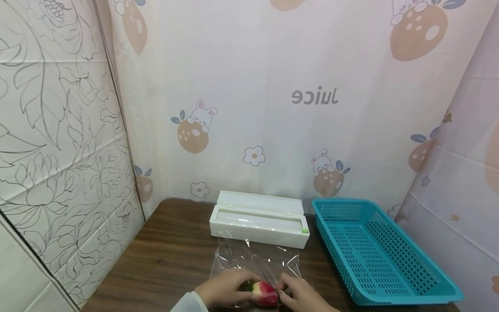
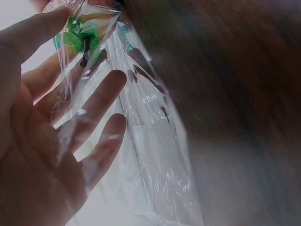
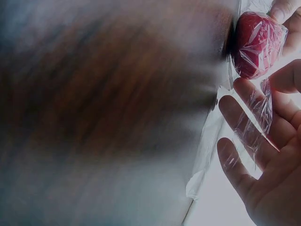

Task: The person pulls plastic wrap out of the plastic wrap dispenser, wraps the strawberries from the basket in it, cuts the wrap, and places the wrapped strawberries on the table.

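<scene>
A red-and-yellow fruit point(image 1: 266, 294), with green leaves point(image 2: 77, 35) and a dark stem at its left end, is wrapped in clear plastic film point(image 1: 238, 255). My left hand point(image 1: 230, 287) holds it at the leafy end, thumb and index finger on the film. At the opposite, red end, my right hand point(image 1: 302, 297) pinches gathered film between thumb and index finger. In the right wrist view, creased film clings to the red fruit point(image 3: 256, 44), and a twisted tail of film runs down across the right fingers. The loose sheet spreads out behind both hands.
Behind the film stands a long white cling-film box point(image 1: 259, 234), its lid raised and a green piece at its right end. A teal plastic basket point(image 1: 405, 299) stands to the right on the dark wooden table point(image 1: 156, 260). Patterned curtains point(image 1: 241, 86) hang behind the table.
</scene>
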The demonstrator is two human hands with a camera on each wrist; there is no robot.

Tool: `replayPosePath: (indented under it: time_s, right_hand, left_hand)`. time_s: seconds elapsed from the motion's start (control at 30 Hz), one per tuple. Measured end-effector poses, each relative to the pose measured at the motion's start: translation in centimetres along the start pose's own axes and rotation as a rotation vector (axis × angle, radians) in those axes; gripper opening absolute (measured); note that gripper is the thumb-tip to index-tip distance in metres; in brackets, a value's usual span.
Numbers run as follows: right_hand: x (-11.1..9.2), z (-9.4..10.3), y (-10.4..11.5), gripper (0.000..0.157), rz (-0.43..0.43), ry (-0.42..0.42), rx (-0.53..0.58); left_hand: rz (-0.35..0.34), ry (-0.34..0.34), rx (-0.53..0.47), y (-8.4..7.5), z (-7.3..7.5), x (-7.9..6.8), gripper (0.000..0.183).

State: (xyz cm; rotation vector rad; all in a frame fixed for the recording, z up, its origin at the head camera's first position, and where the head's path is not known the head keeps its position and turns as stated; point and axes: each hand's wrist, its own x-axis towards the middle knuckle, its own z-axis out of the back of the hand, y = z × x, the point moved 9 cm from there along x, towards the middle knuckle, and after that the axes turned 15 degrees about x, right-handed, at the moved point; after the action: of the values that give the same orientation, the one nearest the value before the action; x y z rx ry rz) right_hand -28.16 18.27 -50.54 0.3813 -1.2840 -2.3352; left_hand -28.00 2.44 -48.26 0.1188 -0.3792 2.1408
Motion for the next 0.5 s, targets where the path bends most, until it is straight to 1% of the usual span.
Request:
replayPosePath:
  time_s: [0.1,0.17,0.23,0.33,0.37,0.43,0.5]
  right_hand:
    - [0.1,0.0,-0.3,0.01,-0.022,0.005,0.013]
    - [0.1,0.1,-0.4,0.009,-0.028,-0.004,-0.01]
    - [0.1,0.4,-0.4,0.007,-0.023,-0.038,-0.068]
    - [-0.2,1.1,0.4,0.009,0.022,-0.136,-0.192]
    - [-0.3,1.3,0.9,0.012,0.055,-0.169,-0.233]
    - [-0.7,1.4,2.5,0.016,0.182,-0.217,-0.296]
    - [-1.2,1.1,4.4,0.021,0.366,-0.236,-0.353]
  left_hand:
    - [0.014,0.008,-0.025,0.2,-0.1,0.0,0.033]
    - [0.018,0.016,-0.039,0.3,-0.2,0.0,0.032]
    - [0.019,0.019,-0.045,0.3,-0.3,0.0,0.032]
    - [0.017,0.024,-0.049,0.2,-0.3,0.1,0.032]
    - [0.015,0.026,-0.052,0.2,-0.3,0.1,0.032]
    - [0.008,0.024,-0.06,0.1,-0.2,0.1,0.032]
    - [0.0,0.022,-0.075,0.0,-0.1,0.2,0.031]
